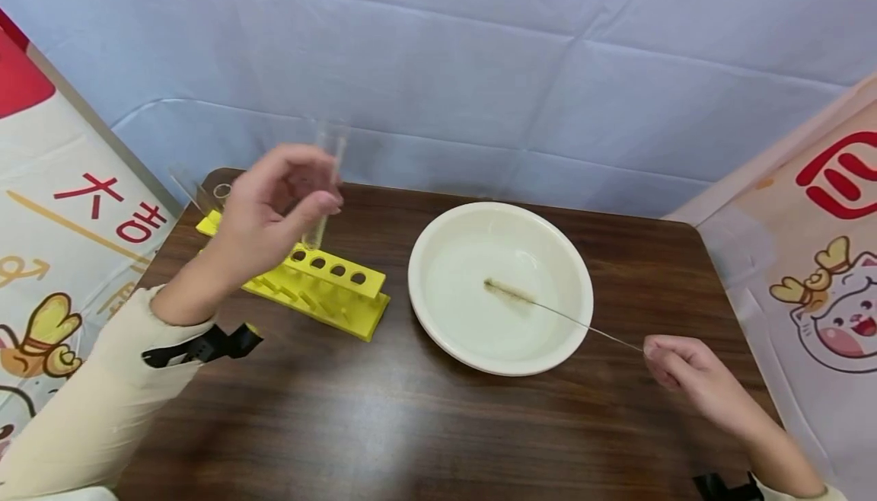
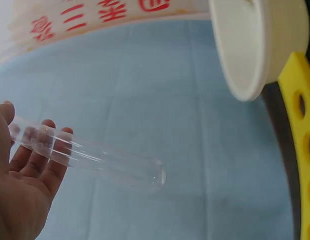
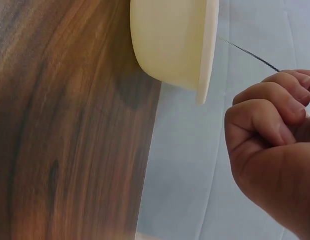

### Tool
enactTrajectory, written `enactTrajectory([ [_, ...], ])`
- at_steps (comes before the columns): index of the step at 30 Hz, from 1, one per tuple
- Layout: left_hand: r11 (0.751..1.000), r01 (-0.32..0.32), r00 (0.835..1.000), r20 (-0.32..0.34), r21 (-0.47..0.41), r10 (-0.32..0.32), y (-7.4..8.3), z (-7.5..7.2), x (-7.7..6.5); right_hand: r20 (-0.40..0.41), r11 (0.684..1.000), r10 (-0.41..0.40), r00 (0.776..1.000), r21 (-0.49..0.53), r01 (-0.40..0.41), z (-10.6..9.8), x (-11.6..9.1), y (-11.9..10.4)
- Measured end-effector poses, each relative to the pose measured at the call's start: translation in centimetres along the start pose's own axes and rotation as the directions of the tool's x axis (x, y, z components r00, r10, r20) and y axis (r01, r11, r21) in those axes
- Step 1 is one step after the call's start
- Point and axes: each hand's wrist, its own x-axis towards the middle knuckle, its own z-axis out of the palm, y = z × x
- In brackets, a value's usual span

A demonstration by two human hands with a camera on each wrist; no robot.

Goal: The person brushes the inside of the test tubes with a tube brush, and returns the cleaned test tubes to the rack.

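Note:
My left hand (image 1: pixel 267 208) pinches a clear test tube (image 1: pixel 332 143) between thumb and fingers, above the yellow test tube rack (image 1: pixel 371 282). In the left wrist view the tube's rounded end (image 2: pixel 157 176) points away from the palm. My right hand (image 1: pixel 699 379) grips the twisted wire handle of a test tube brush (image 1: pixel 510 290), right of the white basin (image 1: pixel 419 288). The brush's bristles lie inside the basin, and its wire crosses the rim. In the right wrist view the fingers (image 3: pixel 262 117) curl around the wire (image 3: pixel 250 52); its held end is hidden.
Another clear tube (image 1: pixel 188 187) leans at the rack's left end. The dark wooden table (image 1: pixel 411 425) backs onto a pale blue cloth (image 1: pixel 445 67). Printed panels (image 1: pixel 75 181) stand on both sides.

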Motion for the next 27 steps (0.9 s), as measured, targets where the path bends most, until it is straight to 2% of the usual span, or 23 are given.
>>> enactTrajectory([
  [2,0.996,-0.028,0.997,-0.078,-0.08,0.022,0.5,-0.9,0.1,0.007,1.0,-0.007,1.0,0.019,0.006,0.1,0.0,0.2],
  [4,0.986,-0.068,0.985,-0.165,-0.15,0.043,0.9,-1.8,0.3,0.01,1.0,-0.007,1.0,0.029,0.006,0.2,0.0,0.3],
  [8,0.968,-0.134,0.936,-0.347,-0.21,0.054,1.7,-3.7,0.3,0.008,1.0,0.001,1.0,0.02,-0.001,0.4,0.0,0.4],
  [12,0.98,-0.122,0.886,-0.461,-0.156,0.037,2.3,-5.9,-0.3,0.009,1.0,0.006,1.0,0.011,-0.006,0.4,-0.1,0.3],
  [14,0.987,-0.099,0.868,-0.496,-0.129,0.023,2.2,-7.1,-0.7,0.009,1.0,0.004,1.0,0.009,-0.004,0.4,-0.1,0.3],
  [18,1.0,0.015,0.855,-0.518,-0.003,-0.014,2.3,-9.0,-1.5,0.011,1.0,0.0,1.0,0.019,0.0,0.4,-0.1,0.4],
  [21,0.985,0.117,0.853,-0.52,0.124,-0.036,2.1,-9.9,-2.3,0.01,1.0,0.005,1.0,0.023,-0.005,0.5,-0.1,0.4],
  [27,0.969,0.202,0.823,-0.561,0.144,-0.088,0.3,-11.0,-4.1,0.014,1.0,0.014,1.0,0.01,-0.014,0.6,0.0,0.4],
])
